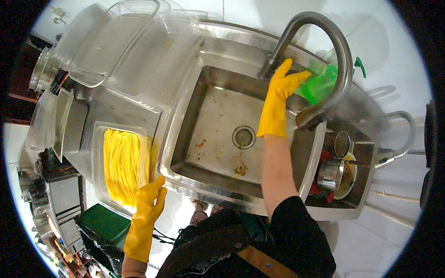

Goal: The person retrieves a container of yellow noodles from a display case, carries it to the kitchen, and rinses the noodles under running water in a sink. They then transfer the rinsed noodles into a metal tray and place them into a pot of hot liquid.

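My left hand (146,215), in a yellow rubber glove, is at the near right corner of a clear plastic container (98,163). Long yellow noodle-like strands (121,166) lie inside it. Thumb and fingers are apart; whether they touch the rim I cannot tell. My right hand (280,92), gloved the same way, reaches over the back of the steel sink (219,118). Its fingers are spread between the foot of the curved metal faucet (342,48) and a green spray bottle (318,87), with nothing in its grasp. Food scraps (240,169) lie near the drain (244,137).
The smaller right basin holds a metal pot (328,175) and a pale bowl (353,166). Clear tubs (156,52) and a wire-mesh basket (111,45) crowd the back left counter. Below the container stands a dark green box-like object (104,222) by black plastic.
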`<action>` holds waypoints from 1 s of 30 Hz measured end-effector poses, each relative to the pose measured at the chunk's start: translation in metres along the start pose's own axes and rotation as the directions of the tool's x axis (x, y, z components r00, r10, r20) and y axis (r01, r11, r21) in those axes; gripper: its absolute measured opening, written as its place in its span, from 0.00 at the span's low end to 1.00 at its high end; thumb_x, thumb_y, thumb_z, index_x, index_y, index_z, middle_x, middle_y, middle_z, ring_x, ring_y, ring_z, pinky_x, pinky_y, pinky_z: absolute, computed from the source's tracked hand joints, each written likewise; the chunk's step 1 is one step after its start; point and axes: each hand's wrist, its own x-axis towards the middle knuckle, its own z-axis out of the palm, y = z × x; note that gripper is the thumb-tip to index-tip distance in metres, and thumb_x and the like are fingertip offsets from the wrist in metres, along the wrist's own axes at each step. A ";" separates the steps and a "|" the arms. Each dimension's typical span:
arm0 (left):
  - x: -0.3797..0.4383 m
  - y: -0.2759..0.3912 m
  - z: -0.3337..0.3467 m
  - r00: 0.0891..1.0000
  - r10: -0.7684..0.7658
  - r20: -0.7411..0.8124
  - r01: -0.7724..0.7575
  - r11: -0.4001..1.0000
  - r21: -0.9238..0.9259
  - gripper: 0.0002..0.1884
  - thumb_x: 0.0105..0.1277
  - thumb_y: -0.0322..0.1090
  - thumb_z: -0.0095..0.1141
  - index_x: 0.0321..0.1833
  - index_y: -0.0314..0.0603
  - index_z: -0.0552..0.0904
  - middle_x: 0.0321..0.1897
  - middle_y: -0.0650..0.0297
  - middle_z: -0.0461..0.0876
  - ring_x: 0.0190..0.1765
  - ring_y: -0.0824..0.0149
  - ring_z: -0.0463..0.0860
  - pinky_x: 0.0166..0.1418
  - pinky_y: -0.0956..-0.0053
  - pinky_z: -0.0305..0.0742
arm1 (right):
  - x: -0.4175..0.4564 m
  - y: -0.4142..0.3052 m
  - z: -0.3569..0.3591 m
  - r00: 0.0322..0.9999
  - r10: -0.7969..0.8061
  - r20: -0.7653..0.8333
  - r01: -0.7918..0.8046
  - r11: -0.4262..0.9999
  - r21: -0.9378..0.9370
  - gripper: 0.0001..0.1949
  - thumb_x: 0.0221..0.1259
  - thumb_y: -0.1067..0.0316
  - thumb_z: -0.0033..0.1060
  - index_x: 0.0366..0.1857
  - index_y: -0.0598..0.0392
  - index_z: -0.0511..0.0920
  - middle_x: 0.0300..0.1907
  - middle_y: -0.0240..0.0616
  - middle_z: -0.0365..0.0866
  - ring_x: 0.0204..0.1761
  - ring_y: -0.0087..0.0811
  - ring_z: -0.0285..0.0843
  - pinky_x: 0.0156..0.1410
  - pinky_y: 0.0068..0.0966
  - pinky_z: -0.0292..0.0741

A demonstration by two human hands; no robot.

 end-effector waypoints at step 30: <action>-0.011 0.004 0.014 0.994 -0.021 0.103 0.022 1.000 -0.010 0.17 0.54 0.17 0.60 0.48 0.30 0.79 0.34 0.46 0.83 0.34 0.47 0.83 0.37 0.65 0.77 | -0.225 0.183 -0.151 0.316 -0.027 0.948 0.580 0.796 -0.171 0.35 0.62 0.49 0.53 0.67 0.63 0.60 0.69 0.61 0.57 0.69 0.63 0.52 0.73 0.47 0.53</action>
